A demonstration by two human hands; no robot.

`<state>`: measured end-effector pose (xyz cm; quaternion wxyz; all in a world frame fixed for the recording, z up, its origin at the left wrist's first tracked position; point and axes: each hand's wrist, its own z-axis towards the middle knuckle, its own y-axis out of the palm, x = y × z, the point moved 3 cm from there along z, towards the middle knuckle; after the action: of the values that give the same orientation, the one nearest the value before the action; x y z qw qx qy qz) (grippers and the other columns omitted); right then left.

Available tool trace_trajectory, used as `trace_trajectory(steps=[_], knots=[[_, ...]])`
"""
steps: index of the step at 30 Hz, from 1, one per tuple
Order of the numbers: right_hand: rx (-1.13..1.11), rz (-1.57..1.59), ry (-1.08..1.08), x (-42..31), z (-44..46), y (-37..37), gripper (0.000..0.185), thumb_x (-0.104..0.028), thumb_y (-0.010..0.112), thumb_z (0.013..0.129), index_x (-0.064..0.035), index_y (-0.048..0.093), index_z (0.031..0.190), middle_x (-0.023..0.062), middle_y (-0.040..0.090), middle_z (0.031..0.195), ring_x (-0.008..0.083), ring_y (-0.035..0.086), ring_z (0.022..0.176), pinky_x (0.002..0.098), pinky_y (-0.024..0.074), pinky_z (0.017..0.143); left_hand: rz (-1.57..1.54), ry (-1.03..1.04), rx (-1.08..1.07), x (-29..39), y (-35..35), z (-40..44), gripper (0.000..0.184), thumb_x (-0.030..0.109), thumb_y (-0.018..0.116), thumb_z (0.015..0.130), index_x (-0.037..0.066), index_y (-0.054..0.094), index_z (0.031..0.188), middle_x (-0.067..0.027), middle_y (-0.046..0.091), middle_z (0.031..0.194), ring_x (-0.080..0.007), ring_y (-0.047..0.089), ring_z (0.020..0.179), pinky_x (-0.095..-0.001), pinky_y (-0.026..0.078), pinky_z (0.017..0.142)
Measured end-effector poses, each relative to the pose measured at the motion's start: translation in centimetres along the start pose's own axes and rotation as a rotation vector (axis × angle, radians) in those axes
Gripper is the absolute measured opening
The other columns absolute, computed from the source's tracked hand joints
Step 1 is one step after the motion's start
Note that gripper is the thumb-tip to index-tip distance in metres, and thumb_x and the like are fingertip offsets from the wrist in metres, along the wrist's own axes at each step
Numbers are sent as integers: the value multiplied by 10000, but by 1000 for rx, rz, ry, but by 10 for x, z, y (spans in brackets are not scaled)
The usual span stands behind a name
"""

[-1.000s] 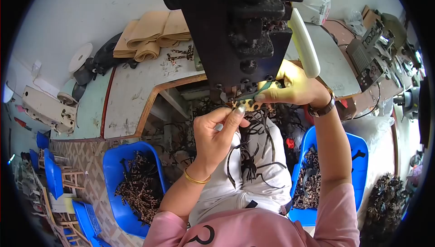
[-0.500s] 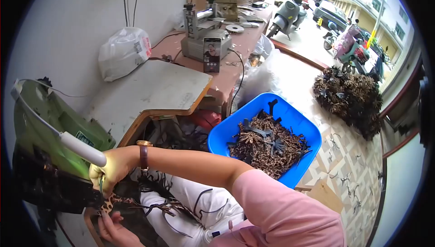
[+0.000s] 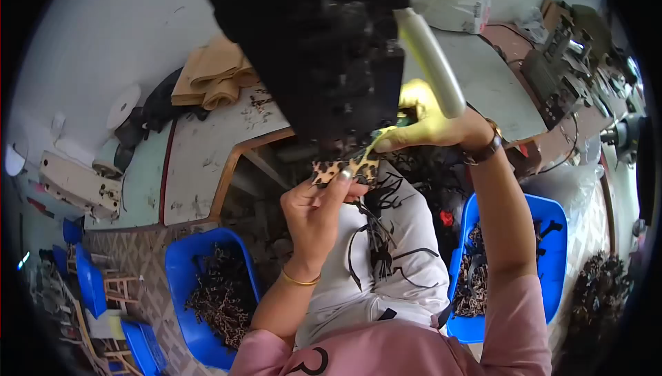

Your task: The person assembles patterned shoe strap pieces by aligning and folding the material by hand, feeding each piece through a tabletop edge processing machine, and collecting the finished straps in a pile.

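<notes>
A leopard-print strip [image 3: 328, 170] lies at the lower end of a black machine head [image 3: 331, 52]. My left hand [image 3: 316, 214] pinches the strip between thumb and fingers, just below the machine. My right hand [image 3: 431, 127] is to the right of the machine, under a white lamp tube [image 3: 436, 65]. Its thumb and fingers are closed on a dark green object beside the strip; the exact shape of that object is partly hidden. Dark thin strips [image 3: 379, 245] lie over the white trousers on my lap.
Blue bins [image 3: 172, 272] [image 3: 560, 259] with dark and leopard-print pieces stand left and right of my legs. Brown folded sheets [image 3: 214, 72] lie on the worktable [image 3: 196, 162]. A plastic bag [image 3: 452, 0] and machines [image 3: 558, 79] are at the upper right.
The view turned right and came back. Compared with one second ago, more of the leopard-print strip shows left of my left thumb. Both hands stay by the machine head.
</notes>
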<state>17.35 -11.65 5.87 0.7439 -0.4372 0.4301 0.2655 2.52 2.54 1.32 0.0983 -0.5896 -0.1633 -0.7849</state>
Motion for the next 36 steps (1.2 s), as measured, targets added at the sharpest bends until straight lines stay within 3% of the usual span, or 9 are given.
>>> trace_trajectory(steps=[3,8,13,15,19,23,25,30,36], knots=[[74,-244,97,-30,2,0,339,-208,771,719,-15,499,661,-43,406,594,62,368,572,265,312,503,14,42,-19,1,-8,3,155,93,585,880,-41,658,902,-91,674,722,-103,629,639,-208,500,602],[79,-4,33,-17,-1,17,216,-129,743,747,-9,637,894,-25,600,706,50,475,629,214,413,564,-88,113,38,-3,-14,7,124,78,601,872,-34,646,897,-44,650,771,-66,589,666,-197,469,599],[159,51,-43,-18,1,28,251,-139,776,707,-1,629,856,-12,603,700,73,500,634,241,422,559,-79,145,-46,-9,-13,10,99,74,629,862,-21,627,889,-1,609,771,-26,514,652,-175,410,565],[237,-466,-130,-19,0,19,299,-182,813,656,-10,611,793,7,564,688,119,522,654,274,438,591,-61,127,-10,-2,-15,9,85,69,640,855,-14,623,859,15,583,735,-14,480,628,-167,375,544],[93,-565,-77,-36,-8,-2,370,-231,858,605,-22,649,827,10,637,752,90,577,686,242,469,607,-9,124,13,3,-31,11,79,60,642,850,-17,625,857,10,590,732,-13,483,624,-160,378,545],[195,-272,75,-33,-20,-13,368,-192,816,666,-41,594,918,-15,604,769,85,556,688,250,461,610,-54,36,84,5,-51,8,106,60,653,838,-22,605,790,-3,598,702,-12,479,605,-160,366,531],[150,-139,412,-32,-17,-13,333,-190,779,727,-46,591,961,-14,631,769,49,563,633,215,475,568,-23,56,102,6,-63,11,114,45,653,826,-2,582,751,-12,590,669,-26,483,552,-185,403,490],[58,133,266,-19,-6,14,184,-151,665,839,17,609,787,45,642,676,82,633,593,190,515,505,-9,11,154,21,-83,15,124,104,606,867,20,571,782,-1,558,638,-61,480,467,-195,398,442],[155,294,210,-15,-12,42,170,-68,640,843,80,579,900,96,652,708,158,667,657,234,539,547,69,75,148,30,-96,31,208,122,619,871,40,501,721,11,511,607,-43,435,446,-177,345,423]])
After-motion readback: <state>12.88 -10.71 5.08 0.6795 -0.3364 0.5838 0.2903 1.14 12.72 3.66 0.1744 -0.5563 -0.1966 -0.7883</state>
